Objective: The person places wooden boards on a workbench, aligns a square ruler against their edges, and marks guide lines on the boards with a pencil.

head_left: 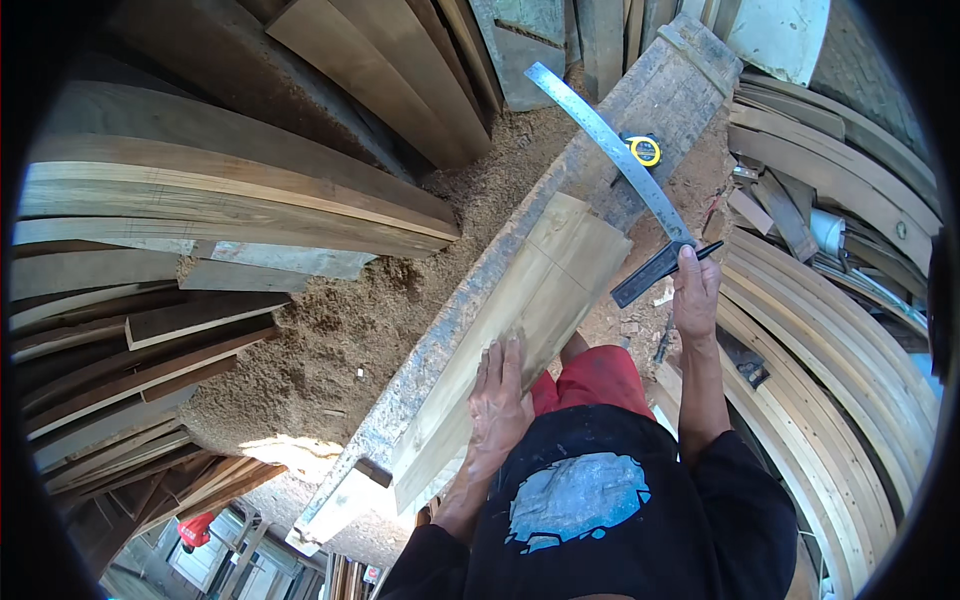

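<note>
My left hand [497, 392] lies flat on a pale wooden board [540, 290], its fingers stretched along the surface. Thin dark lines cross the board near its far end. Raised to the right of that end, my right hand [697, 290] grips a try square [640, 180] by its black handle. The long metal blade reaches away to the upper left, over the workbench. A thin, dark, pointed stick, like a pen [711, 249], also sticks out by the right fingertips. Beneath the board is a worn, paint-spotted bench plank [655, 105], with a yellow and black tape measure [645, 151] on it.
Sawdust [370, 330] covers the ground left of the bench. Stacked planks [230, 190] stand at the left, and long curved-looking boards [810, 330] fill the right side. A person in red [195, 531] is far off at the lower left.
</note>
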